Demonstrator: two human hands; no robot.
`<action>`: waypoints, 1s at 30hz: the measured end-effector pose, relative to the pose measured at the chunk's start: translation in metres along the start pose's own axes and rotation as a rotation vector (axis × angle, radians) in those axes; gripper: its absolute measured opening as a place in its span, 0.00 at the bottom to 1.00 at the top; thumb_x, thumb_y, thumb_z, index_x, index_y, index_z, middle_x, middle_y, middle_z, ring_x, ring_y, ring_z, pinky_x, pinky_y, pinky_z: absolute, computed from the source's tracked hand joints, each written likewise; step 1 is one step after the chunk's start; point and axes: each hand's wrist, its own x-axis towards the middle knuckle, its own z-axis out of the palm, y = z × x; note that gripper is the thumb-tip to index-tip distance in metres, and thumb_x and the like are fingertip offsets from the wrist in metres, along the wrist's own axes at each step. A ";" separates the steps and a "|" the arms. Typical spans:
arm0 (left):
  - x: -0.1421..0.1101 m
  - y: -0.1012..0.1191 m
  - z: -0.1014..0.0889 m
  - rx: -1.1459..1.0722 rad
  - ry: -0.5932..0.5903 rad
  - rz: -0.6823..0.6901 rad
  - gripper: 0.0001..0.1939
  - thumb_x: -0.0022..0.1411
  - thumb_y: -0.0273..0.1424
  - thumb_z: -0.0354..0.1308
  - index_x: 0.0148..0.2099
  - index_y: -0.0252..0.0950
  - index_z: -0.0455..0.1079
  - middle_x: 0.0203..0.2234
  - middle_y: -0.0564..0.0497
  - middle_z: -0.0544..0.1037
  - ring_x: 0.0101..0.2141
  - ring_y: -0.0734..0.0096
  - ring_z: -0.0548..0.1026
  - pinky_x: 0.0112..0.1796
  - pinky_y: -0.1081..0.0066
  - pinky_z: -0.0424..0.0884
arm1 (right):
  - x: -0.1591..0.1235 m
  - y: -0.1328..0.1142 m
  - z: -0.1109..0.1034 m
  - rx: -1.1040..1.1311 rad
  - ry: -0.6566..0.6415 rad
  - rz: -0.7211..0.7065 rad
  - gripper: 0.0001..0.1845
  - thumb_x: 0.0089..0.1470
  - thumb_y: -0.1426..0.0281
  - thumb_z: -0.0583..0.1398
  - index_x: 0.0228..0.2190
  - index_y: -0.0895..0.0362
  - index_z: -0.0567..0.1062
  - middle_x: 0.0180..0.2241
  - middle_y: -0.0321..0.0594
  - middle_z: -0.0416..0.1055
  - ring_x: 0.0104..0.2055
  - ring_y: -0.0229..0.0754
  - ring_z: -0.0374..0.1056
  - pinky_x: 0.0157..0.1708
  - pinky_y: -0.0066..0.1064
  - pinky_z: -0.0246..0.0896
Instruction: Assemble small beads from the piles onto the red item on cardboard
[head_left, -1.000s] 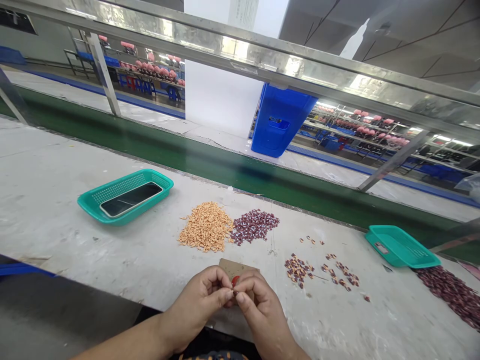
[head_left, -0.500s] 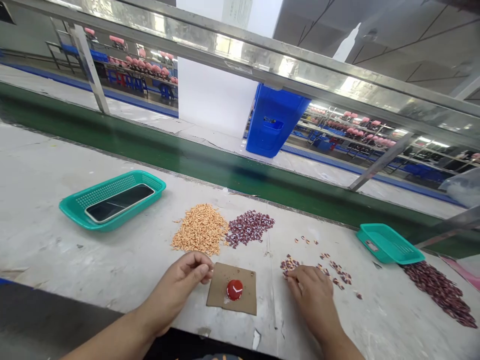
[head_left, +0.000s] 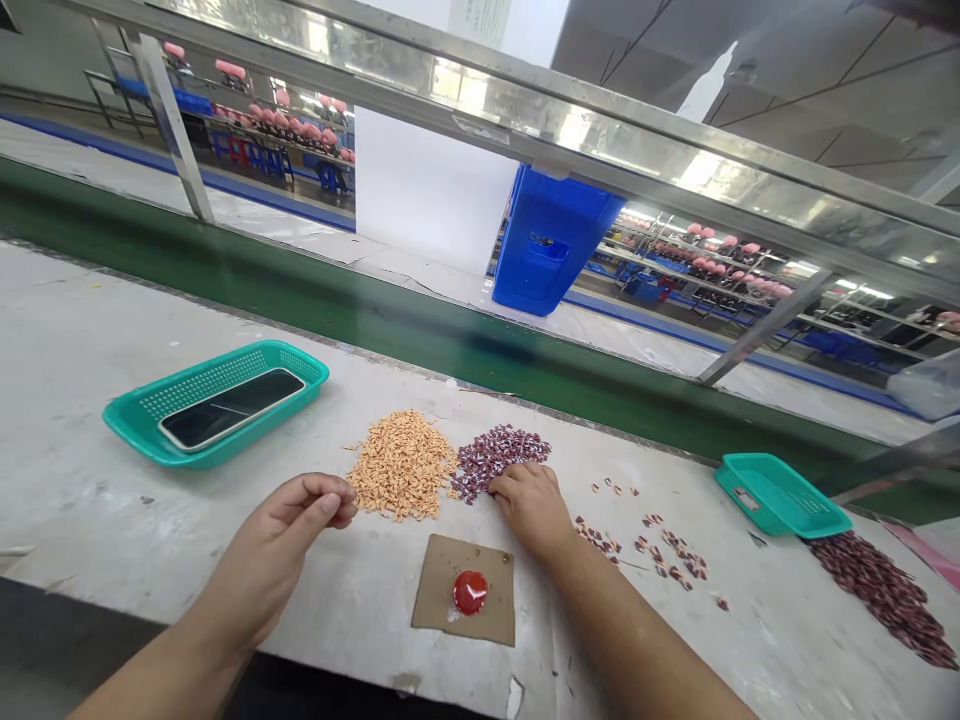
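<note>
My left hand [head_left: 289, 532] hovers just left of a pile of small orange pieces [head_left: 403, 464], its thumb and fingertips curled toward each other; nothing visible between them. My right hand [head_left: 533, 505] rests on the near edge of a pile of small dark red pieces [head_left: 501, 450], fingers bent down into it. Between my forearms lies a brown card square [head_left: 469, 601] with a red round cap [head_left: 470, 592] on it. Scattered joined pieces [head_left: 660, 548] lie to the right of my right hand.
A teal basket [head_left: 142, 424] with a dark phone [head_left: 230, 408] in it stands at the left. A second teal basket [head_left: 780, 494] and a long heap of dark red pieces [head_left: 885, 594] are at the right. A green conveyor belt [head_left: 420, 330] runs behind the table.
My hands came apart from near the red cap. The right hand went to the scattered pieces, then up-left to the dark red pile. The left hand moved left to the orange pile.
</note>
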 end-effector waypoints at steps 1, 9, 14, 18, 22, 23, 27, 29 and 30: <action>0.002 0.001 -0.005 0.007 0.033 0.003 0.13 0.49 0.42 0.65 0.31 0.38 0.73 0.26 0.53 0.75 0.31 0.66 0.71 0.34 0.69 0.69 | 0.002 0.001 0.001 -0.003 -0.010 -0.010 0.08 0.56 0.73 0.59 0.32 0.50 0.78 0.33 0.38 0.74 0.41 0.45 0.63 0.43 0.36 0.50; 0.020 0.002 -0.028 0.128 0.091 0.061 0.13 0.49 0.44 0.63 0.31 0.40 0.73 0.28 0.53 0.75 0.31 0.65 0.71 0.35 0.70 0.69 | 0.004 0.004 -0.006 -0.019 -0.090 -0.091 0.07 0.54 0.72 0.61 0.30 0.49 0.78 0.32 0.37 0.73 0.40 0.43 0.63 0.42 0.35 0.49; 0.033 0.004 -0.030 0.525 -0.066 0.124 0.08 0.54 0.39 0.58 0.31 0.40 0.71 0.25 0.52 0.75 0.30 0.62 0.71 0.32 0.70 0.66 | 0.010 0.002 -0.008 -0.002 -0.095 -0.127 0.09 0.53 0.74 0.59 0.27 0.51 0.78 0.30 0.37 0.73 0.39 0.43 0.63 0.40 0.35 0.49; 0.042 0.002 -0.034 0.880 -0.203 0.215 0.09 0.58 0.36 0.51 0.33 0.40 0.71 0.31 0.50 0.76 0.35 0.60 0.73 0.36 0.68 0.66 | 0.013 -0.004 -0.005 0.016 -0.046 -0.116 0.11 0.53 0.77 0.57 0.26 0.54 0.77 0.29 0.40 0.73 0.38 0.44 0.63 0.40 0.36 0.49; 0.041 -0.004 -0.028 1.045 -0.367 0.242 0.10 0.56 0.29 0.49 0.31 0.41 0.72 0.31 0.50 0.76 0.34 0.61 0.73 0.34 0.69 0.64 | 0.010 -0.010 -0.006 0.064 0.023 -0.092 0.11 0.52 0.77 0.55 0.25 0.55 0.76 0.29 0.41 0.72 0.38 0.45 0.62 0.41 0.37 0.49; 0.040 -0.005 -0.025 1.058 -0.374 0.244 0.10 0.55 0.28 0.49 0.30 0.41 0.72 0.29 0.51 0.75 0.33 0.62 0.73 0.33 0.69 0.63 | 0.009 -0.011 -0.007 0.084 0.039 -0.087 0.11 0.52 0.77 0.55 0.25 0.55 0.76 0.29 0.41 0.72 0.38 0.45 0.62 0.41 0.37 0.49; 0.038 -0.005 -0.016 1.120 -0.396 0.242 0.11 0.56 0.27 0.48 0.25 0.40 0.69 0.25 0.50 0.72 0.29 0.63 0.71 0.31 0.69 0.60 | 0.000 -0.016 -0.020 0.195 0.092 -0.079 0.09 0.51 0.77 0.55 0.27 0.55 0.75 0.31 0.41 0.73 0.39 0.46 0.63 0.43 0.38 0.51; 0.036 -0.002 -0.013 1.135 -0.393 0.238 0.12 0.57 0.28 0.47 0.25 0.39 0.67 0.25 0.50 0.72 0.29 0.62 0.71 0.31 0.68 0.59 | -0.006 -0.024 -0.029 0.251 0.106 -0.088 0.09 0.50 0.77 0.55 0.28 0.55 0.74 0.32 0.39 0.74 0.39 0.44 0.65 0.44 0.37 0.52; 0.033 0.000 -0.011 1.138 -0.392 0.235 0.11 0.57 0.28 0.47 0.25 0.39 0.67 0.25 0.50 0.72 0.29 0.62 0.71 0.30 0.68 0.59 | -0.009 -0.031 -0.034 0.286 0.107 -0.089 0.09 0.50 0.77 0.55 0.28 0.54 0.74 0.31 0.38 0.74 0.39 0.43 0.65 0.44 0.37 0.54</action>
